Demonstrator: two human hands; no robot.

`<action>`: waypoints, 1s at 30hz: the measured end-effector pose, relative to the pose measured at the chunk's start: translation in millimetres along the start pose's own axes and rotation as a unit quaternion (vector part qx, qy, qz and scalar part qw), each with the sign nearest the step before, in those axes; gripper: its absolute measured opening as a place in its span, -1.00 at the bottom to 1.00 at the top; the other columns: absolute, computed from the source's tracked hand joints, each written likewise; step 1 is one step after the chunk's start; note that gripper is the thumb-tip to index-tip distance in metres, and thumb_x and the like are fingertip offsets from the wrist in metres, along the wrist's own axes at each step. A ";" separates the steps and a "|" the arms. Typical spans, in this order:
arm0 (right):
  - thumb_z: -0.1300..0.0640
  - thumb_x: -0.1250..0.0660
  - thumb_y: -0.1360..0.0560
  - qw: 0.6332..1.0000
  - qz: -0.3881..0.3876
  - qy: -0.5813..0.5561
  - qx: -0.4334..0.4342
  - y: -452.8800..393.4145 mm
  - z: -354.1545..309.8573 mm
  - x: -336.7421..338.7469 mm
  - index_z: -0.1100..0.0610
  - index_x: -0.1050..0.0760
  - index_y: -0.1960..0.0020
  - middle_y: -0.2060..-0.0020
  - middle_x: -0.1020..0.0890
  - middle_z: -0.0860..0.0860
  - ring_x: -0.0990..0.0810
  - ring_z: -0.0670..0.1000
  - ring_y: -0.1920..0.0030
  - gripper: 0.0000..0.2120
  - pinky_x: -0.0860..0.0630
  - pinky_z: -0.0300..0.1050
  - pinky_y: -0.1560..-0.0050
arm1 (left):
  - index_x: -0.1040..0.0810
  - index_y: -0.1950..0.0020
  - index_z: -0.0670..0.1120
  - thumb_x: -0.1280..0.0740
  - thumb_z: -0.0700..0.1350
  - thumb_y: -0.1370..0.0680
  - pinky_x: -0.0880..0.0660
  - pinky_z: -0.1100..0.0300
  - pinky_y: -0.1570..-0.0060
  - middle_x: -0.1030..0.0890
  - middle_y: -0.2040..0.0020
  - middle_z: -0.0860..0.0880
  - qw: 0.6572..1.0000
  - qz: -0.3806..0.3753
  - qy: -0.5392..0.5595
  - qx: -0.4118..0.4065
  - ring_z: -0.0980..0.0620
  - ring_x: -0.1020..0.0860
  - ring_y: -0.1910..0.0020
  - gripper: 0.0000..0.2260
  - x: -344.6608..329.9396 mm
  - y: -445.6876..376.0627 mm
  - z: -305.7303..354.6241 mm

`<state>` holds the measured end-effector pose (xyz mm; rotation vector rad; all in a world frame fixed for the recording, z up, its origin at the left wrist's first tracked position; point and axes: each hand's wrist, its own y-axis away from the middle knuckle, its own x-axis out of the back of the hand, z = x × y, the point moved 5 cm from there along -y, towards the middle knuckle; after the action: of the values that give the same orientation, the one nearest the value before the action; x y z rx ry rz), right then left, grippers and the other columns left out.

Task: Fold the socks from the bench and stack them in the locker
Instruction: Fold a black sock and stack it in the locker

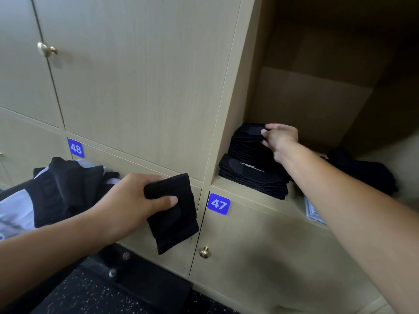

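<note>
- Stacking step: left hand grips a folded sock left of the locker.
- Right hand pinches the stack inside the locker.
- Next, judging: carry the sock onto that stack.

All black socks, pale beige woodgrain lockers, blue tags (white numbers), brass knobs, speckled black floor.

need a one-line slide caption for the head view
Left hand holds a folded black sock while the right hand grips the top of the sock stack in the open locker.
</note>
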<state>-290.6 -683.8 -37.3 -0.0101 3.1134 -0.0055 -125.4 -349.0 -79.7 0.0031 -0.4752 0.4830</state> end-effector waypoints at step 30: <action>0.03 -0.40 -0.58 0.945 -0.006 0.252 0.209 93.2 -30.4 43.0 0.02 -0.59 0.14 0.28 -0.67 -0.07 -0.63 -0.01 0.26 -0.86 -0.55 -0.13 0.17 | -0.67 0.02 -0.20 -0.45 -0.12 -0.58 -0.55 0.25 0.28 -0.71 0.10 -0.21 0.993 0.020 0.108 0.034 0.00 -0.66 0.20 -0.87 25.7 9.2 12.1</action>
<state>-335.0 -590.8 -8.5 -0.0214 3.5357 -0.7883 -114.9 -330.7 -58.6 0.0073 -0.2457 0.5329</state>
